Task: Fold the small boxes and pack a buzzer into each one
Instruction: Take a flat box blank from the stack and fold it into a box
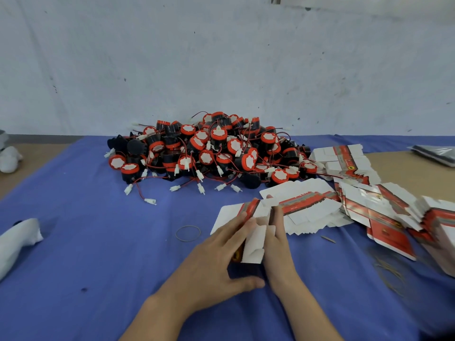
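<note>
Right now the small box [254, 242] sits in the lower middle of the frame, caught between both hands over the blue tabletop [98, 242]; whether it rests on the cloth or is lifted off it cannot be told. The left hand [216, 257] has the grip: its fingers run up the box's left side and its thumb wraps under the near end, so it is grasping the box. The right hand [278, 242] lies with straight fingers flat against the box's right side, pressing rather than clutching; its thumb is hidden. The box's long axis runs from the lower edge of the frame toward the upper edge, away from the person, and its white flaps stand loose on top, so the folding looks only partly done and nothing is packed in it yet. The pile of buzzers [204, 151] lies beyond the box, up and a little left of it in the frame, well apart from the hands. The left hand is the nearer of the two to that pile, yet it carries the grip, so the pressing right hand seems the freer one to reach. Flat box blanks [307, 203] spread to the right of the hands, and a rubber band [188, 233] lies just left of them.
</note>
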Action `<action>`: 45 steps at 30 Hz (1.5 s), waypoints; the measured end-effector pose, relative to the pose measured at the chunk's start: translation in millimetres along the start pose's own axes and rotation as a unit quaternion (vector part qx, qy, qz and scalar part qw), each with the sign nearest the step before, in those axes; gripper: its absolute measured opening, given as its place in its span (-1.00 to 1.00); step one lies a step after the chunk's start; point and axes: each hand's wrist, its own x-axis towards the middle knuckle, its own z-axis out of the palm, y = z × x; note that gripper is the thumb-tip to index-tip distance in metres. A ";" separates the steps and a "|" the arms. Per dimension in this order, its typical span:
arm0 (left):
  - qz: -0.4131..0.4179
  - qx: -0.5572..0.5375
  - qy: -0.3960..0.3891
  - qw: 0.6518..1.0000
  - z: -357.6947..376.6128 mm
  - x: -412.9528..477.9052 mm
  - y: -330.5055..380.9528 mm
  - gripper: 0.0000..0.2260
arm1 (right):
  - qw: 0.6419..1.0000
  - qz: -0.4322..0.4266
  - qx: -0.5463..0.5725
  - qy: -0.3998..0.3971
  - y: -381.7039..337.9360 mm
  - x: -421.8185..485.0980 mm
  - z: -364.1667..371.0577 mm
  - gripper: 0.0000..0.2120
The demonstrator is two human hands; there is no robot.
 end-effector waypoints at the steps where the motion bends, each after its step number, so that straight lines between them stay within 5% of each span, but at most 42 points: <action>1: 0.005 0.032 0.006 0.999 2.0 1.1 -2.4 -0.16 | 1.000 0.003 0.006 -0.004 0.7 0.0 0.3 -0.60; 4: -0.002 0.066 0.046 0.997 4.9 4.3 -7.4 -0.15 | 1.000 0.000 -0.023 -0.018 -2.4 -1.8 4.6 -0.60; 8: -0.109 -0.077 0.127 0.983 -5.3 2.8 -11.1 -0.07 | 0.998 -0.019 -0.045 -0.049 -8.8 -5.3 6.4 -0.56; 14: -0.128 -0.150 0.164 0.967 -17.0 -1.9 -15.9 0.07 | 0.992 -0.040 -0.043 -0.108 -13.0 -17.8 12.7 -0.64; 20: -0.134 -0.273 0.201 0.931 -17.2 5.4 -1.7 -0.04 | 0.977 -0.161 -0.107 -0.092 -6.7 -21.2 22.8 -0.34; 24: -0.135 -0.328 0.183 0.917 -16.1 8.5 3.2 -0.14 | 0.956 -0.243 -0.157 -0.058 -4.2 -12.5 29.4 -0.31; 33: -0.184 -0.363 0.109 0.907 -9.7 -1.3 4.7 -0.52 | 0.945 -0.258 -0.195 -0.051 3.0 -12.4 30.1 -0.33; 45: -0.196 -0.413 0.101 0.884 -11.0 -3.6 9.6 -0.17 | 0.930 -0.289 -0.226 0.008 5.0 -12.4 30.3 -0.59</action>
